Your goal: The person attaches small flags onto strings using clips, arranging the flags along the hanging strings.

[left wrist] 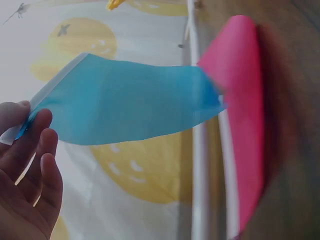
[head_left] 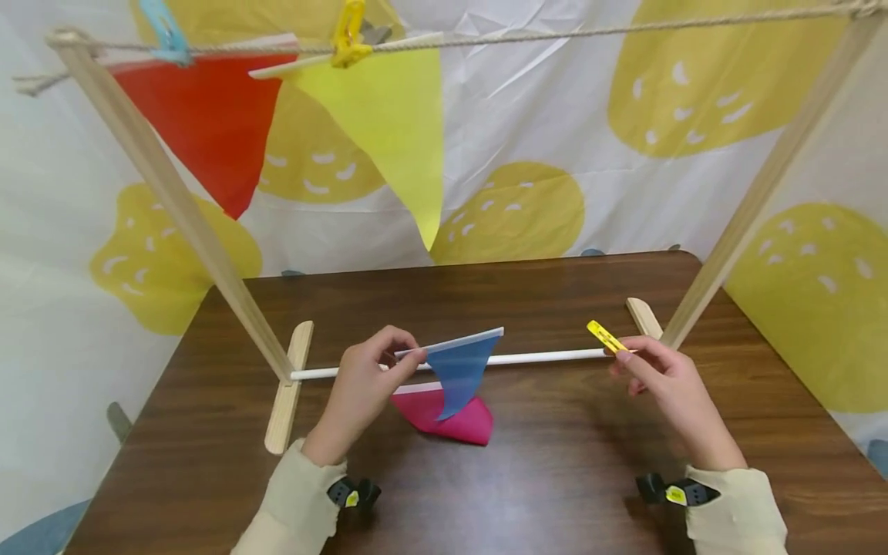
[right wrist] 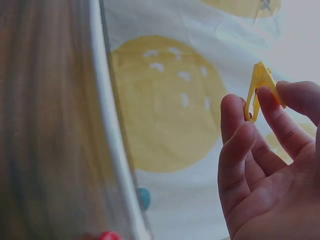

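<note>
Pinching a triangular blue flag [head_left: 459, 368], the left hand [head_left: 372, 381] has fingers nearly closed; the right hand [head_left: 662, 372] likewise pinches a yellow clip [head_left: 602, 334] above the grained tabletop [head_left: 555, 470].

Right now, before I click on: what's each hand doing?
Left hand: holding the blue pennant by its white-edged top.
Right hand: holding a yellow clothespin between thumb and fingers.

Head view downward; wrist views close
</note>
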Available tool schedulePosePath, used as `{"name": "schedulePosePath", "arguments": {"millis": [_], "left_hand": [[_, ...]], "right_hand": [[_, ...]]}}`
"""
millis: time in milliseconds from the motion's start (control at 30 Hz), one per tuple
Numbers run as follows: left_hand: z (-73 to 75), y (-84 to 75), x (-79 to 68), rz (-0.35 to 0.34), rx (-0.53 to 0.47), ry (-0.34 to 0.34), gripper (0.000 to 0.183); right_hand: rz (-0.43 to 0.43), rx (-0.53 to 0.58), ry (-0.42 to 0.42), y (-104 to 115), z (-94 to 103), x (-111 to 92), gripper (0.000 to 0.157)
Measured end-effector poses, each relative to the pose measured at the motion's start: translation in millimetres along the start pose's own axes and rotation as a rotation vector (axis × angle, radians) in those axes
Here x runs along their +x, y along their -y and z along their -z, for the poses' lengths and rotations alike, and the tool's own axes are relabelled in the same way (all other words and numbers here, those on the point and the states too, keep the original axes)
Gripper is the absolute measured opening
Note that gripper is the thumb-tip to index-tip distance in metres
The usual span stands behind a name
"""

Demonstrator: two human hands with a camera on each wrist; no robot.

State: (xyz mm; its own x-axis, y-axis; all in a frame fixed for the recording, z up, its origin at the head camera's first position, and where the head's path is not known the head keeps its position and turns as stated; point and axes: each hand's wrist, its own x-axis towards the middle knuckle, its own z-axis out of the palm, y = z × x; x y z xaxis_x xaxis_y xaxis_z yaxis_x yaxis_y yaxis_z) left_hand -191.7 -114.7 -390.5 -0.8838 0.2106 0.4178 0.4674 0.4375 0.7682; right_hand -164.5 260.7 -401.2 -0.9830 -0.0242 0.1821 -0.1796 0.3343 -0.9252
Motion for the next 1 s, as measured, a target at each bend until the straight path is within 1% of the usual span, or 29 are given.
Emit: {"name": "schedulePosePath", "arguments": {"millis": [100,167,233,300,400,500,667,800,933,1000], "left_hand": [[6.4,-7.6,4.6,-0.025,-0.011,0.004,0.012],[9.3,-11.9,7.7,-0.039,-0.016,0.015,0.012],[11.3,-15.3,10.9,-0.065,0.002,0.020,0.013],[12.6,-18.0,13.8,-0.114,0.042,0.016,0.017],[13.9,-21.1,18.5,-0.212,0.134,-0.010,0.021],[14.8,-24.4,22.7,-0.306,0.206,-0.033,0.017],[14.6,-31.8,31.3,-0.428,0.245,-0.052,0.014],[16.5,-37.3,35.5,-0.482,0.277,-0.066,0.015],[20.0,-43.3,37.9,-0.511,0.299,-0.090,0.016],[21.2,-46.6,40.1,-0.520,0.285,-0.093,0.016]], "right_hand": [[0.025,-0.049,0.020,10,3.3,3,0.022],[0.026,-0.053,0.028,16,5.5,5,0.021],[0.026,-0.052,0.037,22,7.6,6,0.021],[0.036,-0.078,0.037,29,9.6,8,0.020],[0.069,-0.142,0.042,39,12.0,12,0.020],[0.100,-0.193,0.052,48,13.1,16,0.018],[0.151,-0.238,0.091,58,14.7,23,0.014],[0.199,-0.302,0.112,68,14.2,29,0.012],[0.208,-0.372,0.115,84,14.4,34,0.012],[0.214,-0.391,0.109,94,15.2,36,0.013]]}}
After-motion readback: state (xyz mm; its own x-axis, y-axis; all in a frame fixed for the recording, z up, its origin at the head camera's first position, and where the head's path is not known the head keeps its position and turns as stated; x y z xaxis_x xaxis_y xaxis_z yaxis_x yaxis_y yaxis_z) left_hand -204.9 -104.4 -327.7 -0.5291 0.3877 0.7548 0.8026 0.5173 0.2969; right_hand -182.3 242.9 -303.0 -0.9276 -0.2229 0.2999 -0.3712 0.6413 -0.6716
